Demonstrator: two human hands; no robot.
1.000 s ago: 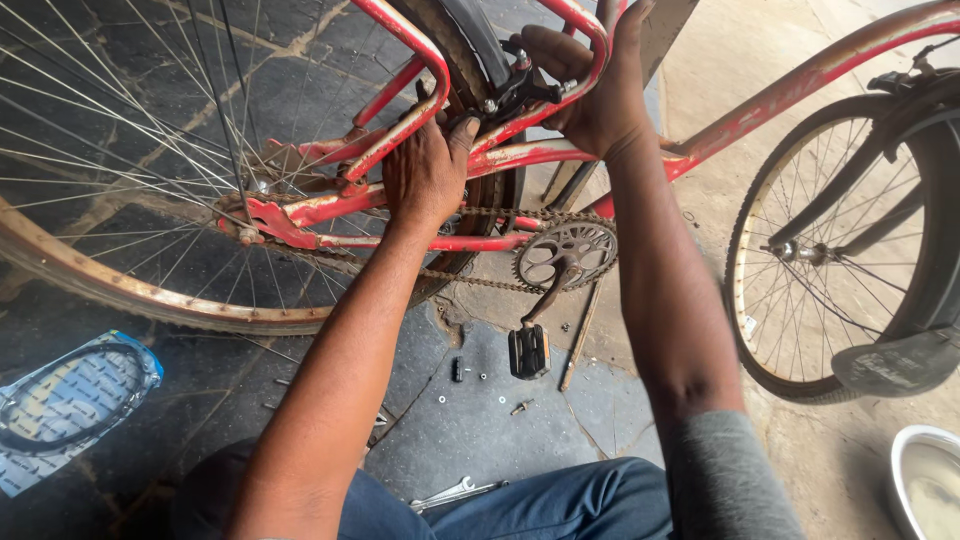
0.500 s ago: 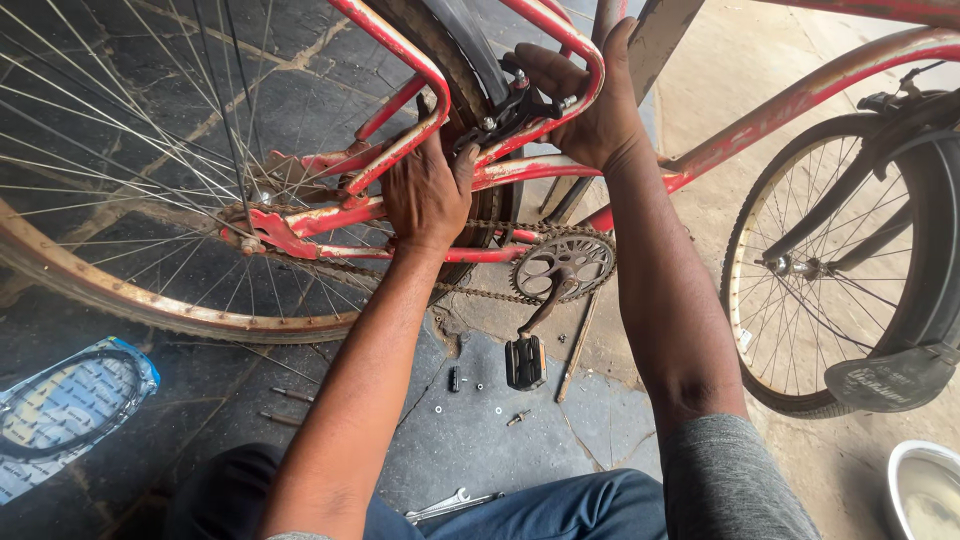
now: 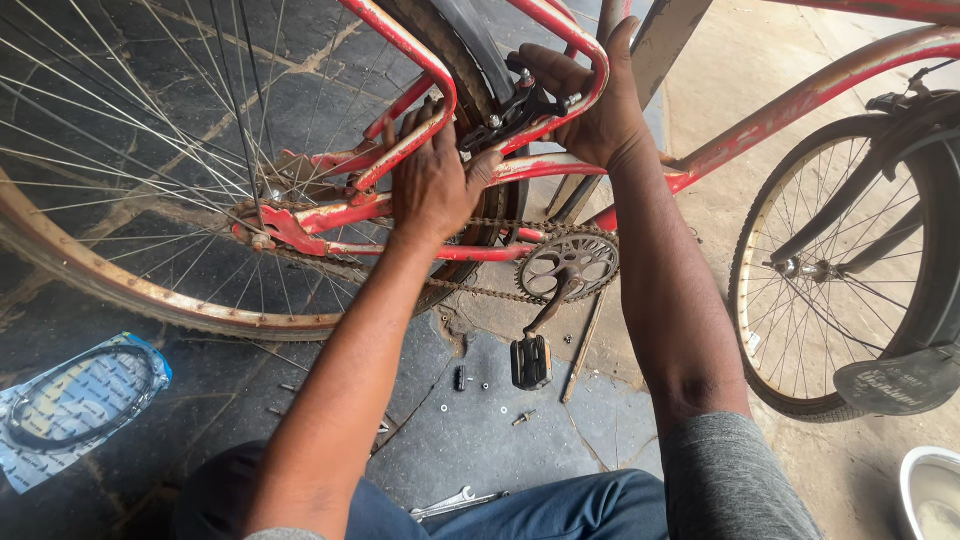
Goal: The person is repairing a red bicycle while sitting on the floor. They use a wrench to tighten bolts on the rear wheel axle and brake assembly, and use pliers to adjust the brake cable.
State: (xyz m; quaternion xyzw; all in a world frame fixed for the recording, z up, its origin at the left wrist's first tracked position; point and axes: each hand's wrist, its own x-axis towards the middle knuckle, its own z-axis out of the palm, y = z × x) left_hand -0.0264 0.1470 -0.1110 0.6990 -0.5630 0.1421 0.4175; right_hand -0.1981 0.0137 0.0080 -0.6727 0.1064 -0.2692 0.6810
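Both hands are up at the rear of a red bicycle frame [image 3: 760, 125], working on the black brake caliper [image 3: 520, 105] that straddles the rear tyre [image 3: 455, 50]. The left hand [image 3: 435, 175] is closed around the near seat stay [image 3: 410, 60], thumb reaching toward the caliper. The right hand [image 3: 590, 110] curls over the far stay [image 3: 575, 35], fingers resting against the caliper's bolts. So the caliper lies between the two hands, just above the left one and touching the right, which is the nearer; its long axis runs crosswise from stay to stay (across the tyre).

Below the hands hang the chainring [image 3: 568, 265], the chain [image 3: 480, 290] and a black pedal [image 3: 531, 360]. On the stone floor [image 3: 460, 430] toward the person lie small nuts and a spanner [image 3: 455, 500]. Well left of the left hand sits a packaged cable [image 3: 75, 405]; right of the right arm stands another wheel [image 3: 830, 290].
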